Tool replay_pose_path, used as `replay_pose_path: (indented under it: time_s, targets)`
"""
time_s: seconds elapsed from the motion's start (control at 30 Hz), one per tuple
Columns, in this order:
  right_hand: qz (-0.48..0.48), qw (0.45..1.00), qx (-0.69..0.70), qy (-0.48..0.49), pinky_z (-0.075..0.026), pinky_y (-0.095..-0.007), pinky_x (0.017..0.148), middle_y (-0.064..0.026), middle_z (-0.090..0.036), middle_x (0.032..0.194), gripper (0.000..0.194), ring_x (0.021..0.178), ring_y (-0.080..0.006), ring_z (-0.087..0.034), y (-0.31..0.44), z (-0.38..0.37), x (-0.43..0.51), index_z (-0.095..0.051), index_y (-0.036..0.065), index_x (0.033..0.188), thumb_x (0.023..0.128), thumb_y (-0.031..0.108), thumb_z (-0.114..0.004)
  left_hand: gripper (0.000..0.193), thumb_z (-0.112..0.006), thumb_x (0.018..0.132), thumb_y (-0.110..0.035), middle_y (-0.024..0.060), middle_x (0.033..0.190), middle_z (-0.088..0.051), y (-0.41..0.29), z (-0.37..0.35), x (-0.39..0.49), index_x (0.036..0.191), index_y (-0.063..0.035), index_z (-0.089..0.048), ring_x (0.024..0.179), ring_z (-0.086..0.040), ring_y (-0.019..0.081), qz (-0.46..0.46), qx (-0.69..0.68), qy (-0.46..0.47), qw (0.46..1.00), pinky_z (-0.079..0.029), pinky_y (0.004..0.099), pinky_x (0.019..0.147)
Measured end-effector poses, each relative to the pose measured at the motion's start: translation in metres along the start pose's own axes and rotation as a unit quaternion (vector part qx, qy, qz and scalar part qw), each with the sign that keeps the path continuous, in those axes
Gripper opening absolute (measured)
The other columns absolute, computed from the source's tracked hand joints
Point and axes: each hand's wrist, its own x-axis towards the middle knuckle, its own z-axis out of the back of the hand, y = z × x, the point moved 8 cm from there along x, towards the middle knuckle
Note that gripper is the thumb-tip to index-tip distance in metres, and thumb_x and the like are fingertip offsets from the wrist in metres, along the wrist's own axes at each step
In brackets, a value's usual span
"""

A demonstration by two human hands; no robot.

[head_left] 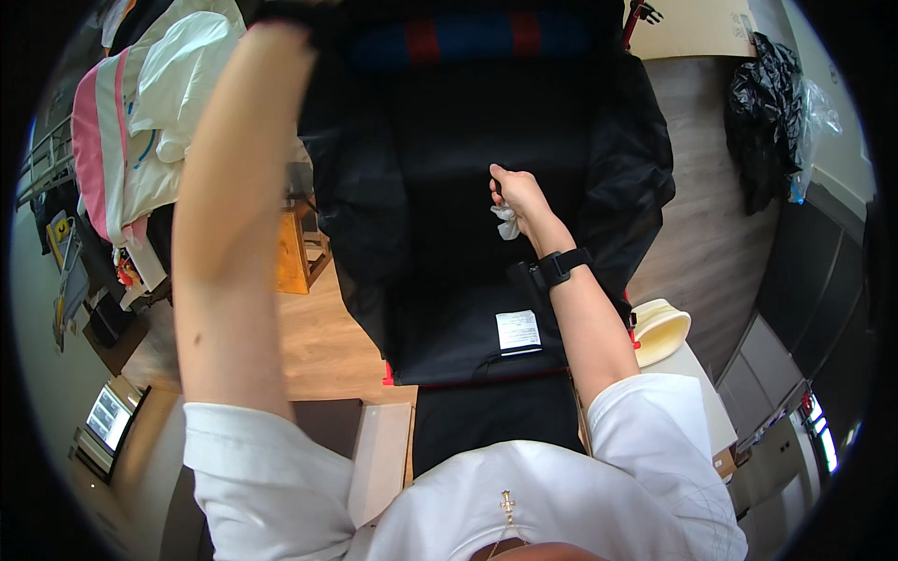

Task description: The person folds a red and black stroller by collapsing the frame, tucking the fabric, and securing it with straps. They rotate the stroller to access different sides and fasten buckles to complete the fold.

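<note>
Before me lies a large black fabric chair cover or seat [484, 273] with loose side flaps and red frame parts at its edges. My right hand [523, 193] is over its middle, fingers curled around a crumpled white tissue or plastic piece [506, 223]. A dark bit shows between thumb and fingers; I cannot tell whether it is the black fabric. My left forearm [235, 210] is blurred and reaches to the upper edge, where my left hand is out of view. A dark blue roll with red bands [470, 38] lies across the top. A white label [519, 332] bears writing.
A cream-coloured basin-like object [659, 329] stands on a white surface [701, 393] at right. Black plastic bags [761, 119] lie beyond. Pink and white fabric [105, 140] is heaped at left, and a wooden stool [295, 249] stands on the wood floor [323, 336].
</note>
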Motion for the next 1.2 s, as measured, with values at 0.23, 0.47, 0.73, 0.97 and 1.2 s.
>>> replay_pose_path:
  time_s: [0.23, 0.47, 0.73, 0.97, 1.2]
  targets:
    - [0.026, 0.998, 0.055, 0.027, -0.039, -0.0247, 0.052, 0.0035, -0.049, 0.055, 0.037, 0.051, -0.0079, -0.048, 0.003, -0.003, -0.015, -0.056, 0.009, 0.068, 0.098, 0.029, -0.056, 0.046, -0.064, 0.071, -0.023, 0.0224, 0.105, -0.069, -0.012, -0.075, -0.024, 0.113, -0.0048, -0.068, 0.104, -0.065, 0.0361, 0.049, -0.151, 0.134, 0.978, -0.051, 0.0393, 0.092]
    - [0.018, 0.998, 0.06, 0.027, -0.042, -0.0294, 0.053, -0.0037, -0.057, 0.066, 0.033, 0.055, -0.0127, -0.053, 0.0, -0.001, -0.05, -0.057, 0.003, 0.072, 0.098, 0.023, -0.052, 0.051, -0.061, 0.087, -0.034, 0.0188, 0.125, -0.064, -0.017, -0.065, -0.068, 0.132, -0.0085, -0.06, 0.116, -0.06, 0.035, 0.056, -0.11, 0.108, 0.986, -0.046, 0.0399, 0.102]
    - [-0.006, 0.998, 0.062, 0.033, -0.042, -0.029, 0.053, -0.0037, -0.057, 0.065, 0.033, 0.054, -0.0124, -0.052, -0.011, 0.001, -0.094, -0.058, 0.003, 0.075, 0.099, 0.024, -0.052, 0.043, -0.056, 0.079, -0.021, 0.0198, 0.11, -0.064, -0.074, -0.004, -0.141, 0.118, -0.0049, -0.066, 0.104, -0.06, 0.0381, 0.101, -0.154, 0.044, 0.982, -0.049, 0.0443, 0.094]
    - [-0.027, 0.994, 0.101, 0.027, -0.042, -0.0306, 0.051, -0.0058, -0.06, 0.071, 0.028, 0.055, -0.0126, -0.054, -0.035, -0.002, -0.115, -0.058, 0.0, 0.082, 0.099, 0.021, -0.053, 0.045, -0.053, 0.081, -0.018, 0.0169, 0.112, -0.062, -0.097, 0.02, -0.196, 0.121, -0.004, -0.064, 0.109, -0.059, 0.0347, 0.15, -0.155, 0.09, 0.972, -0.047, 0.0433, 0.097]
    - [-0.045, 0.993, 0.096, 0.044, -0.044, -0.0275, 0.056, -0.0008, -0.057, 0.069, 0.026, 0.057, -0.0105, -0.052, -0.061, -0.003, -0.131, -0.059, 0.004, 0.08, 0.099, 0.021, -0.056, 0.04, -0.056, 0.078, -0.015, 0.0161, 0.109, -0.063, -0.118, 0.043, -0.25, 0.115, -0.0035, -0.065, 0.105, -0.059, 0.0357, 0.182, -0.179, 0.091, 0.963, -0.048, 0.0442, 0.095]
